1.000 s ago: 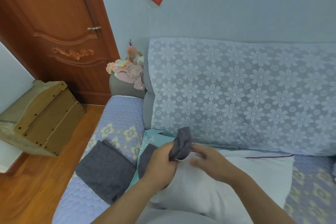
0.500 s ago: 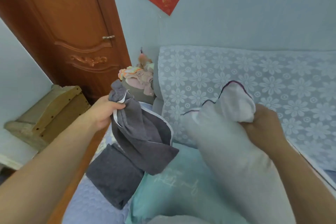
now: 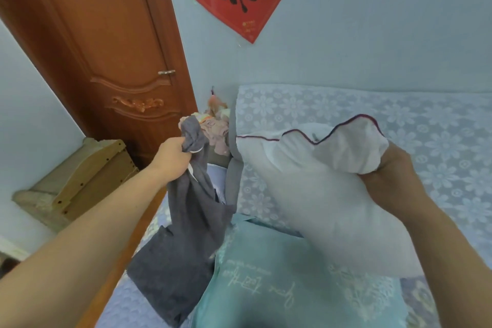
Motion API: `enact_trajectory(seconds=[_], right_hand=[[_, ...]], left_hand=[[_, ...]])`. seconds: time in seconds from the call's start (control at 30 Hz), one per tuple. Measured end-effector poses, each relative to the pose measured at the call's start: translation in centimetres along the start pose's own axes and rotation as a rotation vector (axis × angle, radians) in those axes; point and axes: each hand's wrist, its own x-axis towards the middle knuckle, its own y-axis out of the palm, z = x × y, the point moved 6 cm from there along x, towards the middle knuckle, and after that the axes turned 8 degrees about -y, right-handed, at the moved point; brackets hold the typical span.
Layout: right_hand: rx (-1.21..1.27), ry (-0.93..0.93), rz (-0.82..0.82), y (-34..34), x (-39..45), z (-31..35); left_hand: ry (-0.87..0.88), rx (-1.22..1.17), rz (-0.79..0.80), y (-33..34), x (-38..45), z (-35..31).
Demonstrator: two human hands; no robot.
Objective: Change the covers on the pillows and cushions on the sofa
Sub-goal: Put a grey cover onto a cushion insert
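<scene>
Pillow covers are the item under inspection. Landmark: the sofa (image 3: 399, 125). Left of its backrest, the left hand (image 3: 173, 158) grips a bunched grey cover (image 3: 191, 208), which hangs free over the seat's left end — half a second ago it hung closer to the pillow; a second ago both hands met there. Below, a teal cover (image 3: 279, 282) lies on the seat. Right, in front of the backrest, the right hand (image 3: 391, 165) clutches the bare white pillow (image 3: 319, 189) by a corner. Judgement: old cover removed; fresh one follows.
</scene>
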Motion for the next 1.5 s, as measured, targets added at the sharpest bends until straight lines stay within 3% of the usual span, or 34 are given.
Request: enact_trajectory(seconds=[0.13,0.27,0.4,0.53,0.63,0.73,0.8,0.87,0.93,0.97,1.03,1.1,1.13,1.2,1.33,1.5], right_hand=[[0.157,0.092,0.054,-1.0,0.5,0.4],[0.194,0.184,0.084,-1.4,1.4,-0.7],[0.153,0.29,0.181,0.6,1.0,-3.4],[0.304,0.438,0.23,3.0,-0.9,-6.0],[0.455,0.499,0.223,3.0,-1.7,-6.5],[0.509,0.512,0.166,1.3,-1.9,-7.9],[0.336,0.522,0.148,0.6,-1.6,-9.8],[-0.019,0.4,0.06,-0.4,-1.1,-10.4],[-0.337,0.038,-0.034,-0.3,-0.5,-8.4],[-0.4,-0.167,0.023,1.0,-0.9,-6.3],[-0.428,-0.486,0.359,5.6,-2.4,-2.4],[-0.594,-0.657,0.694,10.3,-4.6,-2.0],[-0.688,-0.715,0.764,11.8,-5.2,-3.0],[-0.67,-0.763,0.683,12.7,-4.4,-4.2],[-0.374,-0.678,0.442,11.2,-1.9,-4.7],[-0.465,-0.678,0.422,12.7,-1.7,-4.1]], left_hand=[[-0.186,-0.666,0.322,0.5,-2.6,-1.4],[-0.35,-0.868,0.476,2.2,-4.2,-0.3],[-0.568,-0.845,0.352,5.3,-5.0,2.5],[-0.619,-0.846,-0.101,8.5,-4.5,5.8],[-0.699,-0.869,-0.174,10.8,-5.1,5.1],[-0.633,-0.926,0.132,13.8,-5.5,2.7],[-0.542,-0.922,0.341,15.3,-7.8,-0.1],[-0.438,-0.896,0.455,16.5,-10.2,-2.3],[-0.368,-0.889,0.486,17.4,-11.6,-3.5],[-0.342,-0.868,0.498,17.9,-11.9,-3.6],[-0.316,-0.843,0.515,18.5,-12.1,-3.4],[-0.314,-0.834,0.536,18.4,-12.2,-2.9],[-0.335,-0.855,0.538,18.0,-12.2,-2.7],[-0.412,-0.924,0.525,17.1,-11.6,-1.5],[-0.585,-1.079,0.492,15.7,-10.7,1.2],[-0.734,-1.247,0.417,15.1,-11.0,2.4]])
